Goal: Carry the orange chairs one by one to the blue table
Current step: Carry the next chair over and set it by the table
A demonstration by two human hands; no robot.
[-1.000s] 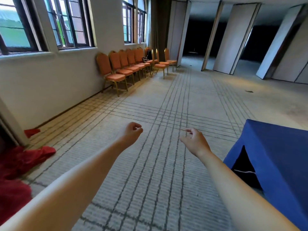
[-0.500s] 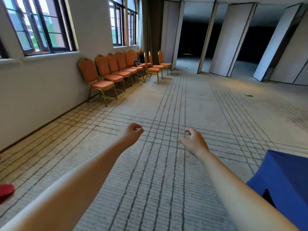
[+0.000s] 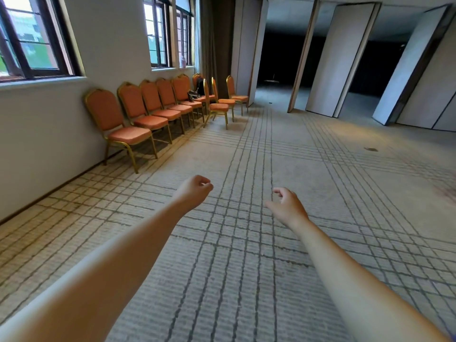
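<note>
Several orange chairs with gold frames line the left wall under the windows; the nearest orange chair (image 3: 123, 129) stands at the row's front end. Two more chairs (image 3: 218, 102) stand turned sideways at the far end. My left hand (image 3: 195, 191) and my right hand (image 3: 287, 207) are stretched out over the carpet, fingers loosely curled, holding nothing, well short of the chairs. The blue table is out of view.
A dark bag (image 3: 193, 95) lies on one of the far chairs. Tall folding wall panels (image 3: 343, 60) stand open at the back, with a dark room behind. Patterned carpet (image 3: 246, 267) covers the floor between me and the chairs.
The view has moved forward toward the chairs, which now look nearer. The blue table and the red cloth have dropped out of view. Both hands keep the same empty pose.
</note>
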